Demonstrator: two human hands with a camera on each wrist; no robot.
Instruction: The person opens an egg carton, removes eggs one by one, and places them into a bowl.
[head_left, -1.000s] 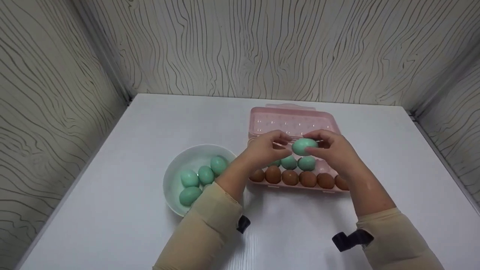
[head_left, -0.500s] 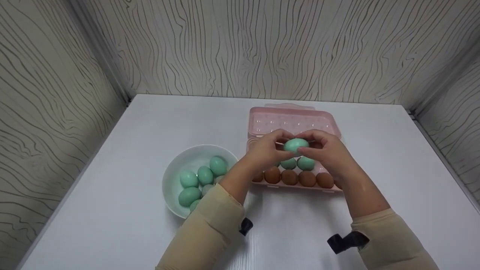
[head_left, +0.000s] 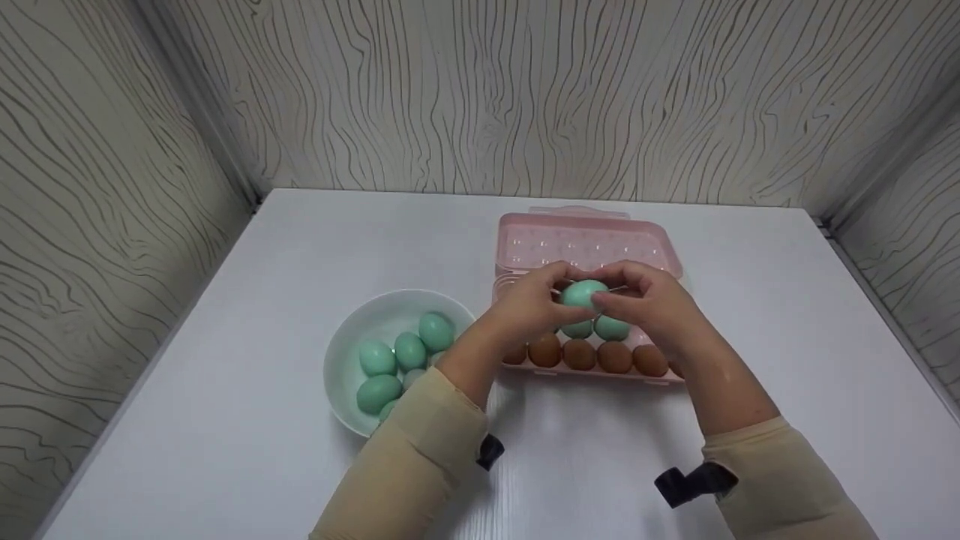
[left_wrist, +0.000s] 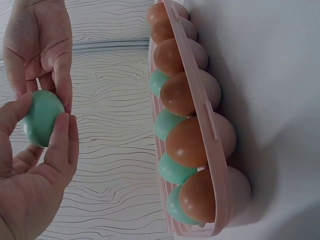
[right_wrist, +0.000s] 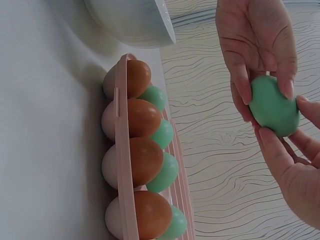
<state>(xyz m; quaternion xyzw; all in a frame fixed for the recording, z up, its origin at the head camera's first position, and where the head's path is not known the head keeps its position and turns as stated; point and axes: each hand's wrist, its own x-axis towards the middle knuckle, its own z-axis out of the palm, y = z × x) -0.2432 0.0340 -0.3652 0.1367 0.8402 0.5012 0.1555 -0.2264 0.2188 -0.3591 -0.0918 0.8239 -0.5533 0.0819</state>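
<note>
Held egg (head_left: 583,294): shifted leftward since one second earlier, with the left fingers now reaching farther round it.
Grip: the egg is pinched between the thumb and fingers of the left hand (head_left: 529,300) and those of the right hand (head_left: 652,300); the hands are brought close together.
Shell: smooth, oval, pale green, lightly highlighted on top in the head view; a deeper green is shown by the wrist views.
Position: held in the air above the pink carton (right_wrist: 126,165), apart from its contents.
Carton rows: brown eggs (head_left: 579,355) are seated along the near rim, with green eggs (head_left: 612,328) behind; the pink lid (head_left: 585,241) is folded back.
Bowl: more green eggs are contained in the white bowl (head_left: 397,306), whose right rim is crossed by the left sleeve (head_left: 405,465).
Room: bare white table (head_left: 300,262) is seen right of the carton and in front of it; the gap toward the bowl is narrow.
Edges: the table is bounded behind by a wood-grain panel (head_left: 480,97), with similar panels at both sides.
</note>
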